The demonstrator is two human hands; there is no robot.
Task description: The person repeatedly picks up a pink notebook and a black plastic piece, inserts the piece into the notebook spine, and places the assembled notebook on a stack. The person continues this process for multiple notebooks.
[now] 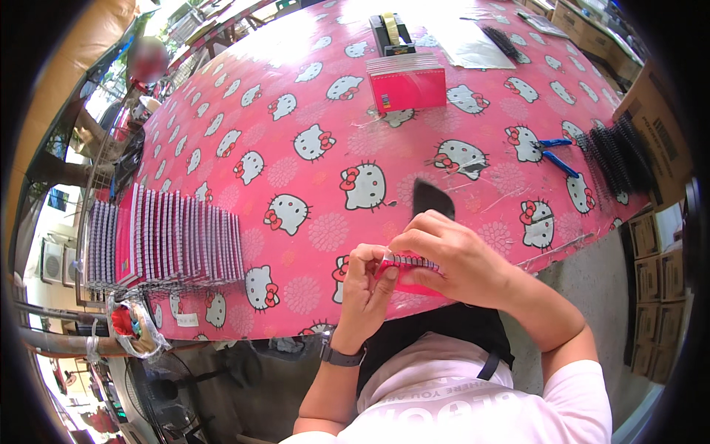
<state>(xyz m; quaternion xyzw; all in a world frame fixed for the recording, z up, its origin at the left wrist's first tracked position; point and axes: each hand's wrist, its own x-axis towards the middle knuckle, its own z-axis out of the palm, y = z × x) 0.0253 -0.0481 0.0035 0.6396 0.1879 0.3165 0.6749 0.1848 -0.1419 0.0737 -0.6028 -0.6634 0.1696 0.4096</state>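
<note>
Nearest to us, a pale pink cotton T-shirt (473,414) fills the lower edge, and a dark-banded wristwatch (342,358) circles the left wrist. Just in front, at the near table edge, we see a small pink notebook with a dark wire-loop spine (411,287). Our left hand (368,288) is mostly closed, pinching its left end between thumb and bent fingers. Our right hand (458,255) curls over the other end, thumb on the cover, and hides part of the loops.

Just beyond our fingers lies a flat, matte black piece (433,198), partly covered by the right hand. Beneath is a glossy pink plastic tablecloth printed with cat faces (329,233), wrinkled toward the right. On our left stands a long row of wire-bound notebooks (185,237), packed tightly, with a clear plastic bag (137,329) hanging near it below the table edge.

Farther right, blue-handled pliers (560,163) lie spread beside a springy heap of black coils (621,159), backed by a brown cardboard carton (658,126). Beyond, pink booklets (410,89) stand upright before a black tape dispenser (388,49), near a white sheet (470,44).
</note>
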